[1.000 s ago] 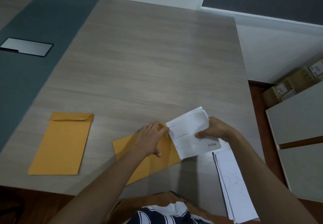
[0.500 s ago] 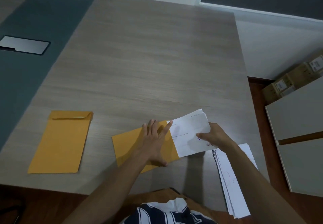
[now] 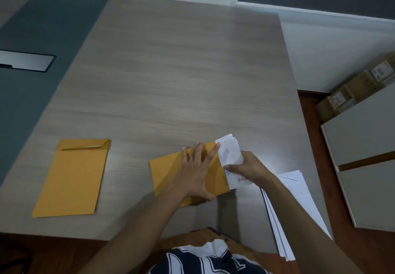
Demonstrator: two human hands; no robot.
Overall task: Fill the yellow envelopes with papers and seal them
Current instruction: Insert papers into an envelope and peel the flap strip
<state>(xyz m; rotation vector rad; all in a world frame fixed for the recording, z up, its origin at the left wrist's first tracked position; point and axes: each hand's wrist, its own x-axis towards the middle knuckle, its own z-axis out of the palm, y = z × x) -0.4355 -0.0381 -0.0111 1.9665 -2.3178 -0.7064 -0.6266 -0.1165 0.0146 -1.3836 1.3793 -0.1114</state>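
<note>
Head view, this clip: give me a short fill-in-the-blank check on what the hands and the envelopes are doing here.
1. The left hand lies flat, fingers spread, on the yellow ____ in front of the person.
2. The right hand grips folded white ____ that stick partly out of its open end.
3. A second yellow envelope lies apart on the table, to the person's ____.
4. The stack of white sheets lies beneath the ____ forearm.

Missing words: envelope; papers; left; right

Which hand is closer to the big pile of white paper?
The right hand. It grips folded papers just beside the white paper stack at the table's right edge. The left hand lies flat on the yellow envelope, farther left.
</note>
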